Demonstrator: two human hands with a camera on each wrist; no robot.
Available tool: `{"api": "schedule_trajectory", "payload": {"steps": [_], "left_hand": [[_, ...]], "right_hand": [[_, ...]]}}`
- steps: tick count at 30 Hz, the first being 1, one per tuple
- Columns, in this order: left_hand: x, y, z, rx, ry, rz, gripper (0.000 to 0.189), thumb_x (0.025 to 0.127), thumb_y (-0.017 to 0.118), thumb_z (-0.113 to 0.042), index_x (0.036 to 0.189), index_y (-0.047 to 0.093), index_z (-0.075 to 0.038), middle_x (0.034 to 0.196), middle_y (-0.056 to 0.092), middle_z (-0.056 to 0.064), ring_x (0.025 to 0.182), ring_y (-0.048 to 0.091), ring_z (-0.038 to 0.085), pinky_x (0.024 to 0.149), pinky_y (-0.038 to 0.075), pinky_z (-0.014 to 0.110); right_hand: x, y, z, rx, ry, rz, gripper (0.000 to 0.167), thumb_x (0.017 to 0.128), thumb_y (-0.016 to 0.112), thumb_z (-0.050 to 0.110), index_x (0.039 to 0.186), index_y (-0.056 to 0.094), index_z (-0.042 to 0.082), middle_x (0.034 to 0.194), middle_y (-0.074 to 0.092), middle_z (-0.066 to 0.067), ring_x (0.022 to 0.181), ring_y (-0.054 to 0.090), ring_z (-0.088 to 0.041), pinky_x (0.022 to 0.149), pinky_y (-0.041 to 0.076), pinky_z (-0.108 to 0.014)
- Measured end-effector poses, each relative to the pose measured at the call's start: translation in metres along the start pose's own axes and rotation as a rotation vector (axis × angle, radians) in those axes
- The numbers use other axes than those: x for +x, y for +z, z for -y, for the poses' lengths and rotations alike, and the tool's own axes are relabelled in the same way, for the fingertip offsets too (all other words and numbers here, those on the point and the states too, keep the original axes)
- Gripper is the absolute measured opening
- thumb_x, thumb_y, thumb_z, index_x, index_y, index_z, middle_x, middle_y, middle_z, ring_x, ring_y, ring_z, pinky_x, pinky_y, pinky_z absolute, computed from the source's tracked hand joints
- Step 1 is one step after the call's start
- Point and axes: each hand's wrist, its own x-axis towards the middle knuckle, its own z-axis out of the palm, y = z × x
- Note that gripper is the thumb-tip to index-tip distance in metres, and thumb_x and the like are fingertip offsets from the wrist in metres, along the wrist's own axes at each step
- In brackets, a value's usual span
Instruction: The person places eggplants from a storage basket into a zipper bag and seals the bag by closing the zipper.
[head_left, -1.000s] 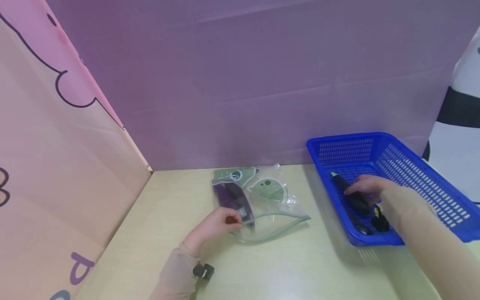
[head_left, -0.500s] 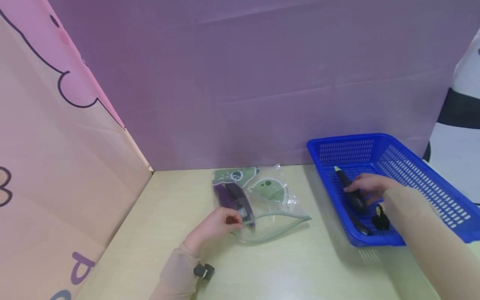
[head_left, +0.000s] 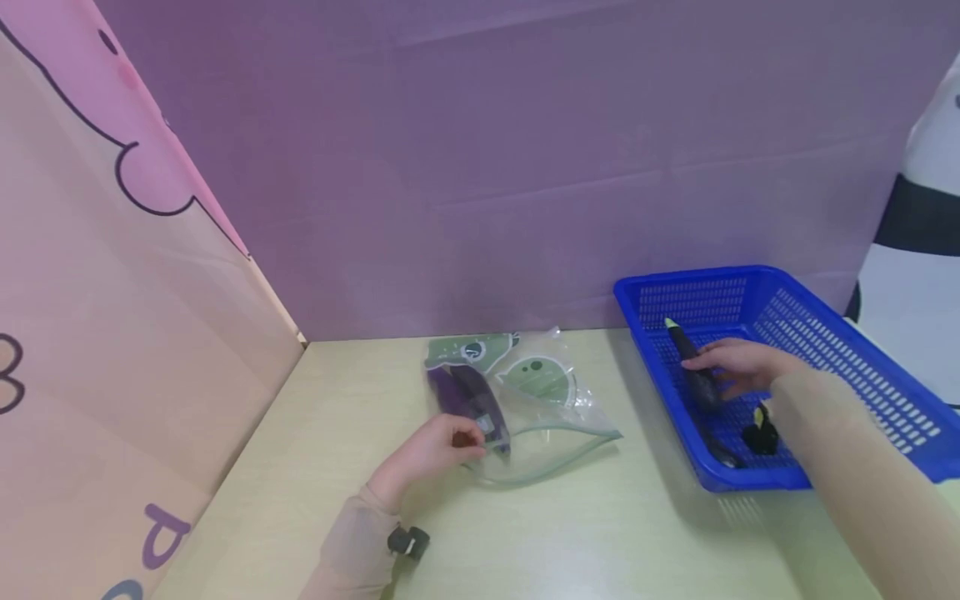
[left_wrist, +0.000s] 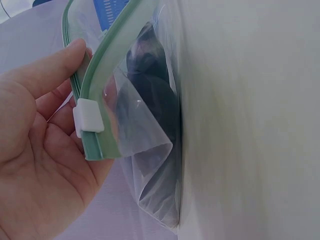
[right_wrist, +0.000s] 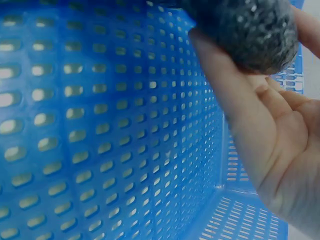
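Note:
My left hand [head_left: 433,454] pinches the rim of a clear zip bag [head_left: 536,462] with a green seal. The left wrist view shows its white slider [left_wrist: 89,116] beside my fingers. Inside the bag lie purple eggplants [head_left: 467,400]. Over the blue basket, my right hand [head_left: 742,364] grips a dark zucchini [head_left: 701,383] around its thicker end, the pale green tip pointing away. Up close in the right wrist view, its rounded end [right_wrist: 255,37] looks speckled, between thumb and fingers.
The blue plastic basket [head_left: 765,272] stands at the right of the pale table [head_left: 547,546]. A long dark vegetable [head_left: 722,454] and a black item with a yellow part [head_left: 761,435] lie in it. A purple backdrop [head_left: 480,208] rises behind.
My right hand has moved the zucchini slightly away and up inside the basket, its pale tip now farther back. My left hand and the bag have stayed in place.

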Motion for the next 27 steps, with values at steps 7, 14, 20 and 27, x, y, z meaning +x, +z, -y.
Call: {"api": "schedule_trajectory", "payload": {"steps": [7,14,20,27], "left_hand": [[0.0004,0.0004,0.0015,-0.002,-0.005,0.004,0.004,0.086,0.066,-0.009,0.088,0.068,-0.006,0.083,0.067,0.001,0.075,0.057,0.007,0.069,0.05,0.019],[0.0,-0.0001,0.0008,-0.002,0.0,0.007,0.004,0.086,0.066,-0.009,0.088,0.068,-0.006,0.083,0.067,0.002,0.074,0.057,0.006,0.069,0.05,0.018],[-0.0004,-0.0006,-0.0004,-0.003,0.001,0.006,0.004,0.086,0.066,-0.008,0.087,0.068,-0.005,0.084,0.067,0.002,0.075,0.057,0.006,0.069,0.05,0.018],[-0.0003,-0.0004,0.0001,-0.005,-0.001,0.006,0.004,0.086,0.066,-0.008,0.087,0.068,-0.005,0.084,0.067,0.002,0.075,0.057,0.005,0.07,0.05,0.018]], "right_hand": [[-0.0001,-0.0014,0.0015,0.088,-0.058,0.034,0.076,0.097,0.049,0.026,0.14,0.004,-0.018,0.132,0.04,-0.029,0.103,0.057,-0.013,0.098,0.046,-0.045],[-0.0004,-0.0017,0.0017,0.106,-0.071,0.057,0.081,0.099,0.046,0.028,0.14,-0.006,-0.019,0.145,0.016,-0.035,0.103,0.055,-0.011,0.099,0.046,-0.044],[-0.002,-0.0018,0.0038,0.122,-0.081,0.046,0.073,0.1,0.044,0.026,0.141,0.002,-0.017,0.129,0.043,-0.016,0.096,0.057,-0.008,0.091,0.049,-0.038],[-0.0058,-0.0022,0.0094,0.115,-0.092,0.057,0.078,0.101,0.041,0.028,0.141,-0.009,-0.018,0.132,0.042,-0.02,0.092,0.058,-0.002,0.086,0.05,-0.034]]}}
